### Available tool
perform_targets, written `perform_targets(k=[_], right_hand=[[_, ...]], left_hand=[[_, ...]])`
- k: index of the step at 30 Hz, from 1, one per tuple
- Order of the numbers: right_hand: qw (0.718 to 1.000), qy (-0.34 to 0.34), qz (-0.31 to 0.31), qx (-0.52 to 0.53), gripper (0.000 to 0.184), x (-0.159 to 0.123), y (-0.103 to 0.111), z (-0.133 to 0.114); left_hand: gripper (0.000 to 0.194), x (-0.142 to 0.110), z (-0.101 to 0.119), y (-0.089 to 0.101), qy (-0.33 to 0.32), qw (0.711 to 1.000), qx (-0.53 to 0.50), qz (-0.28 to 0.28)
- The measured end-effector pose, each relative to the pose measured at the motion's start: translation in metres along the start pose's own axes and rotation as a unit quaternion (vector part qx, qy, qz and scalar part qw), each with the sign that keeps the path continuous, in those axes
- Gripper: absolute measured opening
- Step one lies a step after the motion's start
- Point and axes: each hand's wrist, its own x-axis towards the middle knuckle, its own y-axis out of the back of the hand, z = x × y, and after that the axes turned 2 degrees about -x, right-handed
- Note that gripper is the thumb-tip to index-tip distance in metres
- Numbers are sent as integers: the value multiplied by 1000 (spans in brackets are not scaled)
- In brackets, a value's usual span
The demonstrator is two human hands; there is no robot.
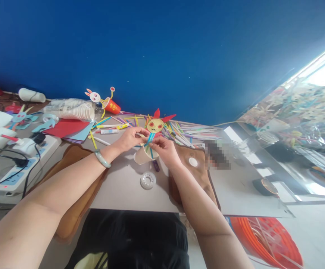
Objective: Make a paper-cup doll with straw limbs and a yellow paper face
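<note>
A paper cup (142, 156) is tilted on the table between my hands. Above its mouth stands a round yellow paper face (155, 126) with red pointed pieces. Blue strips (150, 139), perhaps pipe cleaners, run from the face down into the cup. My left hand (132, 138) wears a pale bangle at the wrist and pinches near the top of the strips, just under the face. From the other side my right hand (165, 150) has thumb and finger closed on the same strips at the cup's rim. The exact contact at the fingertips is partly hidden.
A white tape roll (148, 181) lies in front of the cup. Coloured sticks (190, 131) spread along the wall. A rabbit-faced red cup (112, 106), stacked cups (69, 109), red paper (67, 129) and a power strip (25, 166) are leftward. An orange basket (263, 239) stands below right.
</note>
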Motion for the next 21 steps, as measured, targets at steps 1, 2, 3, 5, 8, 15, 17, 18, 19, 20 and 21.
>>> perform_targets(k=[1,2,3,5,8,15,17,18,19,20,21], right_hand=[[1000,2,1,-7,35,0,0,0],[1000,2,4,-12,35,0,0,0],[1000,1,8,-14,35,0,-1,0],[1000,-3,13,-12,34,1,-1,1],[1000,-6,24,-13,35,2,-1,2],[998,-11,50,-26,38,3,1,3],[998,-3,64,-27,37,3,2,4],[997,4,71,-30,37,3,2,4],[997,13,75,-34,37,3,2,4],[996,21,76,-41,38,3,2,4],[996,29,74,-49,37,3,2,4]], left_hand=[[48,0,-1,0,2,1000,4,9],[47,0,-1,0,-1,1000,11,19],[46,0,-2,0,-6,999,20,28],[43,0,-3,0,-21,998,42,38],[34,-1,-1,-1,-40,996,75,23],[22,-7,10,-2,-69,993,90,-24],[20,-7,9,-2,-60,995,75,-34],[19,-7,7,-2,-56,995,67,-43],[19,-6,5,-1,-53,995,59,-52],[20,-6,3,-1,-49,996,51,-62],[20,-5,1,0,-45,996,44,-70]])
